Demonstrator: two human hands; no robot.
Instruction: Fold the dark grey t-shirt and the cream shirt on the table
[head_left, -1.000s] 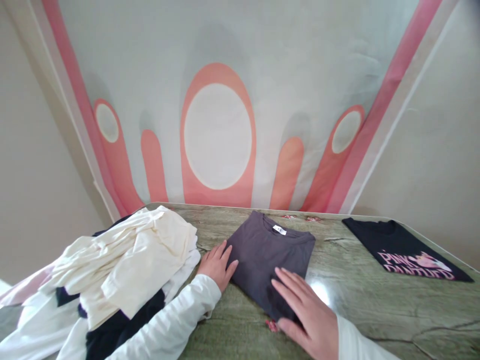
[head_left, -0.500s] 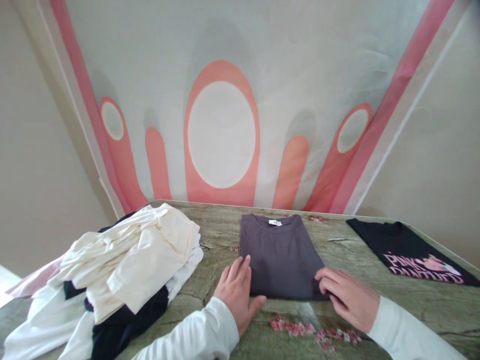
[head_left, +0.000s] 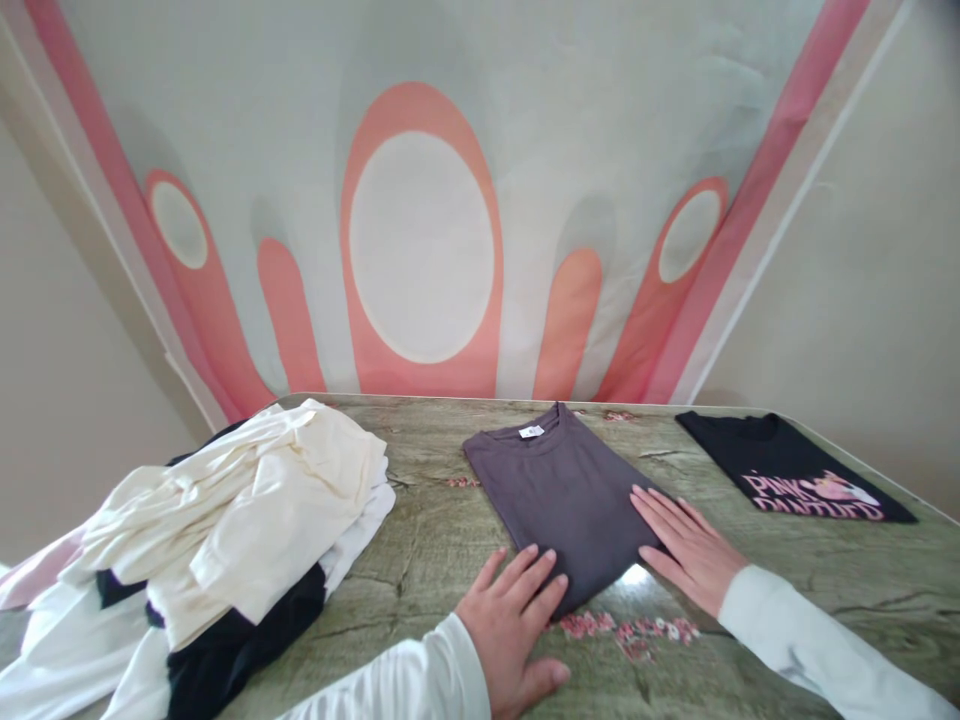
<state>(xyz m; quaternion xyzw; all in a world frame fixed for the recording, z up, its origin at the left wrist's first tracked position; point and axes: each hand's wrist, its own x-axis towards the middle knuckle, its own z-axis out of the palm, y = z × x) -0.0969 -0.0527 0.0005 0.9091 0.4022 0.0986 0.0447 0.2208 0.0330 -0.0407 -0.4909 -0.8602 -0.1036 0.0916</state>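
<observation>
Head view is showing the left hand [head_left: 514, 625] lying flat and released on the counter [head_left: 750, 600], palm down, its fingertips [head_left: 544, 560] touching the near left edge of the folded grey T-shirt [head_left: 566, 490]. The right hand [head_left: 690, 550] is likewise resting open and grasping nothing, its fingers [head_left: 652, 505] spreading along the shirt's near right edge, the palm sitting on the counter just beside the cloth. Both wrists are wearing white sleeves. The grey T-shirt is lying folded into a rectangle in the middle of the counter, turned slightly askew, its collar with a small white label [head_left: 532, 432] pointing toward the far edge. Just in front of it, between the two hands, a pink flower print [head_left: 626, 630] is showing on the counter's surface. Well apart to the left, a heap of cream, white and dark clothes [head_left: 225, 530] is spilling over the counter's edge. Near the far right corner, a black T-shirt with pink lettering [head_left: 795, 475] is lying flat. A hanging cloth with orange-pink ovals [head_left: 420, 250] is rising behind the counter.
</observation>
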